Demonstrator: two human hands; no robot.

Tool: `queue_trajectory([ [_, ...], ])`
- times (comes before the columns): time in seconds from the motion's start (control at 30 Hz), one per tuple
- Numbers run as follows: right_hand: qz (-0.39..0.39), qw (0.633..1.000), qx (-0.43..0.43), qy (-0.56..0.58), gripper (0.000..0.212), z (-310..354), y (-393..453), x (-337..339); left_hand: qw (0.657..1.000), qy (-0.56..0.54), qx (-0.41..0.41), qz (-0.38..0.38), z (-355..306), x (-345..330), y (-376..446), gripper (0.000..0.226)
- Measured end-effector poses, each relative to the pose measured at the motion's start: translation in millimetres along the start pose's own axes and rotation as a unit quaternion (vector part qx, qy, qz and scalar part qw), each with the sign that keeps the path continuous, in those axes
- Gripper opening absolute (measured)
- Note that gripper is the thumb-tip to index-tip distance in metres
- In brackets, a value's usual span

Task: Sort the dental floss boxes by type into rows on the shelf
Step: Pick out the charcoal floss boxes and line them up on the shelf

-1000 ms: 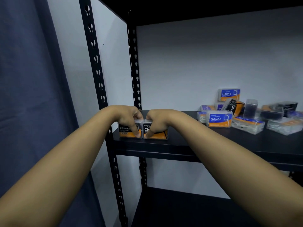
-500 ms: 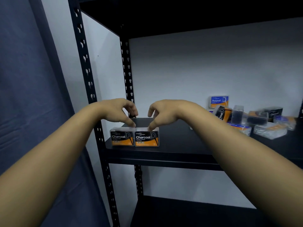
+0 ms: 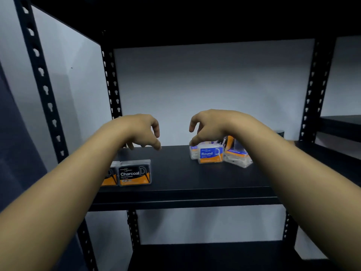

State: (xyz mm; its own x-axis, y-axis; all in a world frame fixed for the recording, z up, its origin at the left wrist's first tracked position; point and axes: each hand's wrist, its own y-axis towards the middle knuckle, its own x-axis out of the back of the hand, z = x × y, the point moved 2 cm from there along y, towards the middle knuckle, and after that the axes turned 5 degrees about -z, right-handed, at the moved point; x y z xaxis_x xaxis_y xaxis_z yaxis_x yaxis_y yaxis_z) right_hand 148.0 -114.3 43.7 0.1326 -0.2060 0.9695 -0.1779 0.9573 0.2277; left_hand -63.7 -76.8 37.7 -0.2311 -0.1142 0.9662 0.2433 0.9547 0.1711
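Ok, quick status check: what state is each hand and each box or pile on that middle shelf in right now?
Left hand: open, empty, above the shelf.
Right hand: open, empty, over the pile.
Charcoal box: upright, label forward, at front left.
Second box: upright beside it, partly hidden by the forearm.
Round box: upright, label forward.
Unsorted pile: jumbled, some boxes tilted.

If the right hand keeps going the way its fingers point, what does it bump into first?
Probably the small blue-topped box just under the right hand's fingertips, left of the Round box. Depth is hard to judge, so that's a best guess.
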Motion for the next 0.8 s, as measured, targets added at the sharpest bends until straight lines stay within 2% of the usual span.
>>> queue_trajectory([
  [0.13, -0.008, 1.0, -0.026, 0.0, 0.047, -37, 3, 2, 0.999, -0.027, -0.007, -0.029, -34, -9, 17, 0.033],
  [0.37, -0.021, 0.999, -0.045, -0.01, 0.044, -99, 8, 8, 0.999, -0.039, -0.022, -0.028, -92, -26, 48, 0.029],
  [0.8, -0.009, 0.998, -0.066, -0.017, 0.043, -224, 12, 2, 0.998, -0.048, -0.024, -0.027, -183, -69, 124, 0.041],
])
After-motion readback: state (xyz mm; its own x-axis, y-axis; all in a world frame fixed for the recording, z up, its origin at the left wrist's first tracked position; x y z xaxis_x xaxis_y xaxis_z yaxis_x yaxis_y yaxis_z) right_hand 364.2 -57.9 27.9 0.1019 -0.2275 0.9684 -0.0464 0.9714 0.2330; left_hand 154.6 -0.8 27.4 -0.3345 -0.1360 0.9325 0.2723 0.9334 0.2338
